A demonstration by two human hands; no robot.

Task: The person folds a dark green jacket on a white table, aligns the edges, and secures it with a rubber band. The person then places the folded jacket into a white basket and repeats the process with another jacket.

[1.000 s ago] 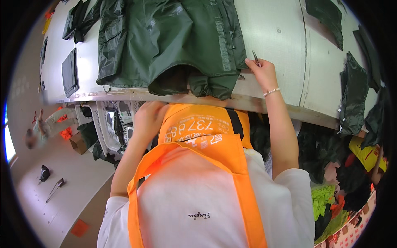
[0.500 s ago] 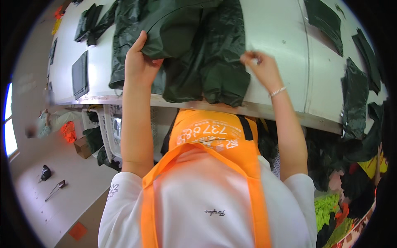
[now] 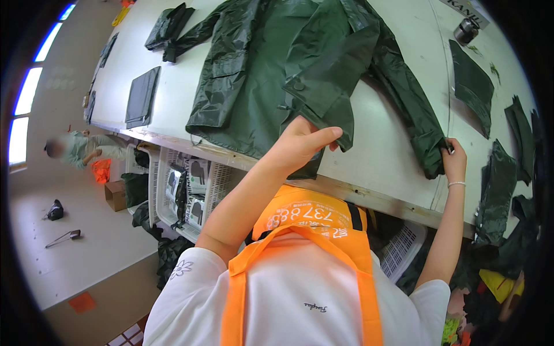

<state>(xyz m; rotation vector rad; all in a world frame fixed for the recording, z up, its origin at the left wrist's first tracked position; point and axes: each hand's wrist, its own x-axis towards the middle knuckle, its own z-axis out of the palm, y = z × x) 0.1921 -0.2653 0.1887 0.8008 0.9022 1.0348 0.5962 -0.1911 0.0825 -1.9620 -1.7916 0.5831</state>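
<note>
bright, even light; blue-white window glare at left; fisheye bending; dark rim

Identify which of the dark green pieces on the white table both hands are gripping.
The large dark green raincoat spread open mid-table: left hand holds its front flap, right hand its sleeve cuff. The smaller folded pieces lie untouched.

garment workshop | long cutting table (image 3: 398, 155) | green jackets (image 3: 277, 75) | fabric pieces (image 3: 472, 81)

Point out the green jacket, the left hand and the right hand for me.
green jacket (image 3: 254, 86), head view, on its flat body panel.
left hand (image 3: 300, 143), head view, on the back of the hand.
right hand (image 3: 455, 161), head view, on the hand's middle.
</note>
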